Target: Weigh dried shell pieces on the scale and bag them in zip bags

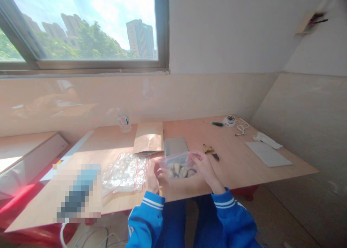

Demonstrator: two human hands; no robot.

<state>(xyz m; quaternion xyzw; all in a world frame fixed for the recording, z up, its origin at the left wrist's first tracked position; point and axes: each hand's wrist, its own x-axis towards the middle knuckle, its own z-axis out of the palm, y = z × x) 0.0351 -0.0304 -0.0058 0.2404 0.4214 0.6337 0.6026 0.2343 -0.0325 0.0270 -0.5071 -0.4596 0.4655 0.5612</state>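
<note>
A clear zip-lock bag [166, 165] with a red seal line is held up over the table's front edge. Inside it lie several pale, dark-edged pieces [183, 171] that look like dried mushroom slices. My left hand [153, 177] grips the bag's left end, some of its fingers hidden. At the top right corner, my right hand [201, 164] pinches the bag's edge. Flat clear zip-lock bags [126, 174] lie to the left of my left hand. Beyond my right hand, a few loose brown and dark pieces [208, 149] rest on the table.
Behind the bag are a flat silver-grey device [175, 146], a brown paper bag [148, 137] and a plastic bottle [124, 121]. Far right hold a screwdriver [217, 124], a white dome camera [230, 120] and white paper [268, 154]. A blurred-out object [78, 192] lies left.
</note>
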